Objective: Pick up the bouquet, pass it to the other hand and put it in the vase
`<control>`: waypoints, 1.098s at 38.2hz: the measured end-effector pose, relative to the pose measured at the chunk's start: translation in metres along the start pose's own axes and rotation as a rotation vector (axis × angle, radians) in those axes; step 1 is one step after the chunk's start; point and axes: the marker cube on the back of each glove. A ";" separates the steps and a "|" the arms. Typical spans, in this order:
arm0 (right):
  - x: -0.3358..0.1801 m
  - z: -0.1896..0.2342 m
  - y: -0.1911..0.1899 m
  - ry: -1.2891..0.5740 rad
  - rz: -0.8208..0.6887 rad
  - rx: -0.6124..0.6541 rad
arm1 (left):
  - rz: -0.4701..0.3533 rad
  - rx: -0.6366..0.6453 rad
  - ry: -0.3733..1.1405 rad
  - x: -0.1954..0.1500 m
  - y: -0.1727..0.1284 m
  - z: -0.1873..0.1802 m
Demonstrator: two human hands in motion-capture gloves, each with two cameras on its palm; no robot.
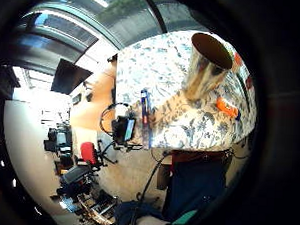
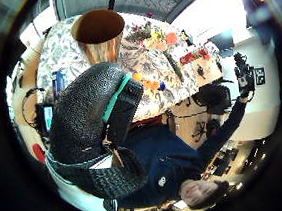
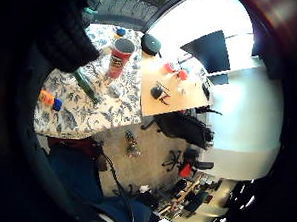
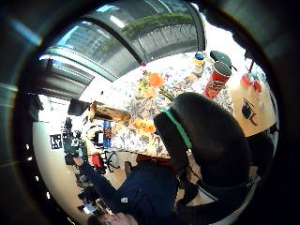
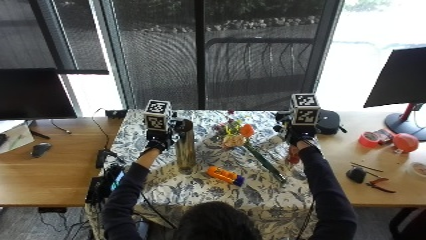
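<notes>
Blue-and-white flowered cloth (image 5: pixel 200 192) is covering the middle table, and the person is sitting at its near edge, at the lower centre of the outside view, with both arms raised over it. The left hand (image 5: pixel 158 144) is hanging in the air left of centre, just beside the tall metallic vase (image 5: pixel 184 144), which is standing upright on the cloth; I cannot tell if the glove is touching it. In the left thumb side palm view the black fingers (image 2: pixel 89 115) are curving loosely and holding nothing, and the dark open mouth of the vase is showing beyond them. The right hand (image 5: pixel 296 136) is hovering right of centre, above the right part of the cloth; in the right thumb side palm view its fingers (image 4: pixel 206 136) are also bending in a relaxed way around nothing. The bouquet (image 5: pixel 237 134) is lying on the cloth between the two hands, apart from both, with its orange and pale flowers near the centre of the frame and its long green stem (image 5: pixel 265 163) pointing toward the lower right. An orange object with a blue end (image 5: pixel 225 175) is lying on the cloth below the flowers. A red can (image 3: pixel 120 57) is standing near the right hand on the cloth.
</notes>
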 end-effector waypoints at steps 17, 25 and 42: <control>-0.046 -0.003 0.000 -0.018 -0.082 0.020 | 0.042 0.009 0.000 0.016 0.008 -0.005; -0.051 0.006 0.006 0.025 -0.078 0.001 | 0.077 -0.024 0.012 0.036 0.004 0.008; -0.049 0.007 -0.025 -0.018 0.048 -0.164 | 0.039 0.003 0.009 0.047 -0.032 -0.002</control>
